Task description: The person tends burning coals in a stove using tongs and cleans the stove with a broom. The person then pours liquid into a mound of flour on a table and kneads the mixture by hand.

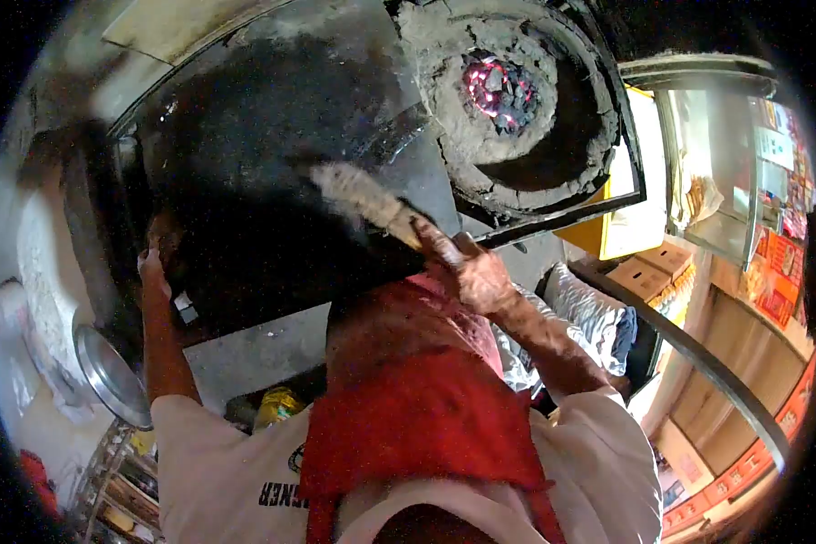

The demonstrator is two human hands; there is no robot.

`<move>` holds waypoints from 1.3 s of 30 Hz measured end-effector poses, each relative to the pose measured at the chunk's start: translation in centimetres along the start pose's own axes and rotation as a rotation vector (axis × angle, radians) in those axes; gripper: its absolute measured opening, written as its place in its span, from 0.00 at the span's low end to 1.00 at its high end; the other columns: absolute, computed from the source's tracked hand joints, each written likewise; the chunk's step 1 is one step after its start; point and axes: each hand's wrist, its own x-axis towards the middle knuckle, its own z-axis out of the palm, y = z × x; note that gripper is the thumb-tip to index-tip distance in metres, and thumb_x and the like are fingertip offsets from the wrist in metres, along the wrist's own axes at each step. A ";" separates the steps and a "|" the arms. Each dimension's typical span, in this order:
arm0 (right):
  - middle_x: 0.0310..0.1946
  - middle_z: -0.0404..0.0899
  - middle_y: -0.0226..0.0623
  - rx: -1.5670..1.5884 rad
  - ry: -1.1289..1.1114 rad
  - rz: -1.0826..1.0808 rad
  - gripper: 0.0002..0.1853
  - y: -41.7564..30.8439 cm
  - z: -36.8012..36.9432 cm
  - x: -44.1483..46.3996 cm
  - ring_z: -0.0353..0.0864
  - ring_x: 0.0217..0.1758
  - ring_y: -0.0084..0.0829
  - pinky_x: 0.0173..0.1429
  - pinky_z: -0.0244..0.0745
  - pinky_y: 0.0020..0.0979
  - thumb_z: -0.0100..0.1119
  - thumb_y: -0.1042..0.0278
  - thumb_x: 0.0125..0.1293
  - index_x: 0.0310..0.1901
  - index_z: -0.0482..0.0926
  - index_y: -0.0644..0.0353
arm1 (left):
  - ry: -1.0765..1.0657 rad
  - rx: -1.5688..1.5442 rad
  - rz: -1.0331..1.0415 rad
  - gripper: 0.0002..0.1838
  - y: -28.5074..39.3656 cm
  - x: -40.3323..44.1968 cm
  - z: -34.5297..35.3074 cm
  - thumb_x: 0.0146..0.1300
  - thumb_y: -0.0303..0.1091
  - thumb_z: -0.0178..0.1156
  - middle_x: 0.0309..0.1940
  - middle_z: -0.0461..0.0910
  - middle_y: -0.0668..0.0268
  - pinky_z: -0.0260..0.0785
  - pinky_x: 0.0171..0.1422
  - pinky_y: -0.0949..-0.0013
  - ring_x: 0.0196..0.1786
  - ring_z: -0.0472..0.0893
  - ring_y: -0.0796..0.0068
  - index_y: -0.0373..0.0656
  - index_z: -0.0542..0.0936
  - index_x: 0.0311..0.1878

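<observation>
My right hand [483,279] is closed around the handle of a brush [361,196] with pale, shaggy bristles. Its bristle end points up and left, over a dark flat worktop [272,100], and looks slightly blurred. I cannot tell whether the bristles touch the surface. At the worktop's left edge is my left hand [153,266], in deep shadow; its fingers are too dark to make out. A red apron [417,426] covers my front, close below the worktop.
Glowing coals [499,91] burn in a round clay-lined stove [435,45] at the upper right. Yellow panel [633,208], cardboard boxes [648,272] and a metal rail [716,376] stand to the right. A round metal pan [109,376] is at the lower left. A striped sack [580,304] lies beside my right forearm.
</observation>
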 end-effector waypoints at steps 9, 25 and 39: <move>0.63 0.66 0.53 0.173 0.510 0.173 0.27 6.8 -9.3 2.2 0.73 0.63 0.41 0.59 0.72 0.35 0.46 0.71 0.70 0.69 0.54 0.61 | -0.302 -0.234 0.031 0.42 -2.8 5.8 -1.1 0.56 0.59 0.62 0.63 0.65 0.57 0.61 0.63 0.50 0.59 0.70 0.57 0.42 0.62 0.67; 0.35 0.69 0.27 0.982 0.944 0.648 0.31 12.0 -4.0 -13.3 0.60 0.24 0.13 0.25 0.58 0.16 0.48 0.60 0.71 0.71 0.50 0.53 | -0.519 -0.347 0.108 0.35 3.0 -9.1 8.8 0.63 0.60 0.49 0.60 0.70 0.60 0.63 0.62 0.52 0.58 0.73 0.60 0.45 0.66 0.66; 0.69 0.55 0.47 1.097 1.107 0.880 0.31 15.4 3.9 -23.8 0.57 0.71 0.37 0.73 0.50 0.36 0.46 0.63 0.71 0.70 0.50 0.68 | -0.714 -0.115 0.156 0.28 11.0 -36.0 28.8 0.67 0.58 0.41 0.55 0.78 0.64 0.68 0.59 0.58 0.54 0.77 0.65 0.48 0.77 0.56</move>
